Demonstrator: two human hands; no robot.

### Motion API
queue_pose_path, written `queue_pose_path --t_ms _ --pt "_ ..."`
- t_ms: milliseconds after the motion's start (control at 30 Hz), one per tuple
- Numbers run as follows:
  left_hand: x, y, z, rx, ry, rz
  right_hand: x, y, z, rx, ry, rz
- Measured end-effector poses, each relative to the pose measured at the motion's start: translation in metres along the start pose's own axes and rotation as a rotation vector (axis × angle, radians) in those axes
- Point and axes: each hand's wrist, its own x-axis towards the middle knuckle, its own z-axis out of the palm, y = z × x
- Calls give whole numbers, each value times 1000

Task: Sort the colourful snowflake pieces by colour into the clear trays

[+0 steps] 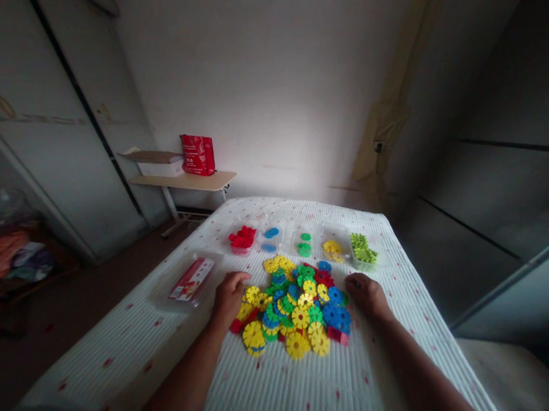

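Observation:
A heap of flat toothed plastic discs [297,308] in yellow, blue, green and red lies on the white ribbed bed cover [292,390]. My left hand [228,298] rests at the heap's left edge with its fingers curled, touching the discs there. At the heap's right edge my right hand [366,294] lies knuckles up, fingers bent down onto the cover. What either hand holds, if anything, is hidden. Behind the heap stand several clear trays: red discs [242,239], blue discs [270,236], green discs [304,245], yellow discs [333,248], light-green discs [363,250].
A clear lidded box with a red label [190,279] lies left of my left hand. Past the bed, a small side table [184,180] carries a red bag [198,154] and a cardboard box. Wardrobe doors line both sides; clothes are piled at far left.

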Motion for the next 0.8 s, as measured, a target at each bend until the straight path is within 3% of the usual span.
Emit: queue_pose_path --t_ms 167,467,567,800 --pt "1 -2 0 10 -23 -3 -4 -6 -10 177 -120 34" --pt "1 3 0 -52 -10 -33 -3 -6 -6 176 -175 3" --pt "0 4 -1 -194 -24 -103 -3 -4 -6 185 -172 4" --pt "-2 17 1 -767 -82 -267 -3 -4 -7 231 -158 14"
